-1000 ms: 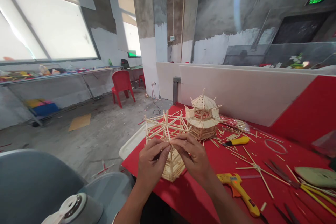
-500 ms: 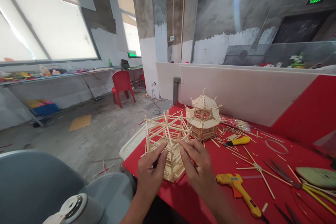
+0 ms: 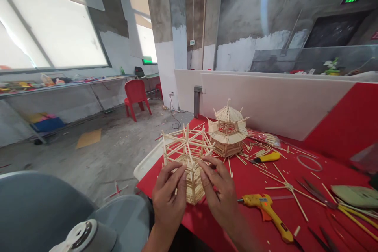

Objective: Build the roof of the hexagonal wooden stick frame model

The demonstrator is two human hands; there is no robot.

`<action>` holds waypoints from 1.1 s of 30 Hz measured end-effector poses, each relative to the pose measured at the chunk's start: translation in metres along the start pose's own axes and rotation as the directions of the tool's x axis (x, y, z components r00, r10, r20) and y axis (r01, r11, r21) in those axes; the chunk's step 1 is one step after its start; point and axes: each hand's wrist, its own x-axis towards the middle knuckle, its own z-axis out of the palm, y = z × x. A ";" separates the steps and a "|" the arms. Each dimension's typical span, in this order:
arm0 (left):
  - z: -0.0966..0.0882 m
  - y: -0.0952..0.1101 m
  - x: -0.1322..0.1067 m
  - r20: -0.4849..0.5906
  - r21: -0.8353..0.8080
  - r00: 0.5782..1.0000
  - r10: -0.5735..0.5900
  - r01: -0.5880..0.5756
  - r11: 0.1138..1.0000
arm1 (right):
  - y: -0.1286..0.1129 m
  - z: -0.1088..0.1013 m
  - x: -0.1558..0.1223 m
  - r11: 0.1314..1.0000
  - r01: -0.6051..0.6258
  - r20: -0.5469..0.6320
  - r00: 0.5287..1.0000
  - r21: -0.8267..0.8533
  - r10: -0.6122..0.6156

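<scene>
A pavilion model of thin wooden sticks (image 3: 188,141), with open roof beams meeting at a hub, stands at the near edge of the red table. My left hand (image 3: 169,189) is closed at its near left side, thumb and fingers bent together against the sticks. On the near right side my right hand (image 3: 220,185) is closed too, its thumb and fingertips pinching at the upper sticks. Both sets of fingertips flank the front corner post; whether a small loose stick lies between them is hard to see. Behind stands a roofed stick pagoda (image 3: 228,128).
On the red table (image 3: 260,179) lie a yellow glue gun (image 3: 267,208), a yellow utility knife (image 3: 267,157), scissors (image 3: 320,195), a crossed-stick piece (image 3: 289,186) and scattered sticks. A white partition (image 3: 274,100) runs behind. A grey chair (image 3: 124,220) is at left, with a lidded container (image 3: 91,236).
The left fingers have shifted and curled slightly against the model, and the right fingers have moved a little. The view has shifted slightly; the model stays put.
</scene>
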 end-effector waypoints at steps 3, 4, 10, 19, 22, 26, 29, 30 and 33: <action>0.001 -0.003 -0.003 0.014 0.009 1.000 0.006 -0.006 1.000 | 0.000 0.000 -0.002 1.000 -0.001 0.009 1.000 -0.011 0.001; 0.001 -0.003 -0.004 0.019 0.013 1.000 0.010 -0.010 1.000 | 0.000 -0.001 -0.002 1.000 -0.001 0.012 1.000 -0.012 0.002; 0.001 -0.001 -0.005 0.010 0.024 1.000 0.024 -0.025 0.999 | 0.001 -0.002 -0.005 1.000 0.017 -0.003 1.000 0.007 -0.017; -0.010 -0.016 -0.011 -0.146 0.051 0.982 -0.124 0.132 0.990 | -0.008 -0.004 -0.013 1.000 -0.019 -0.064 0.998 0.012 0.020; -0.016 -0.030 -0.010 -0.204 0.032 0.954 -0.221 0.233 0.972 | -0.010 -0.002 -0.024 0.999 -0.036 -0.109 0.993 -0.023 0.034; -0.022 -0.049 -0.007 -0.140 0.013 0.945 -0.294 0.299 0.954 | -0.007 0.007 -0.047 0.982 -0.173 -0.107 0.980 -0.071 0.165; -0.025 -0.061 -0.008 -0.098 0.022 0.946 -0.310 0.313 0.949 | -0.001 0.017 -0.060 0.949 -0.289 -0.076 0.956 -0.123 0.282; -0.026 -0.064 -0.009 -0.081 0.023 0.946 -0.314 0.317 0.948 | 0.001 0.021 -0.063 0.941 -0.310 -0.065 0.951 -0.136 0.303; -0.027 -0.073 -0.014 0.010 -0.009 0.939 -0.343 0.343 0.939 | 0.006 0.032 -0.065 0.931 -0.329 -0.034 0.944 -0.158 0.328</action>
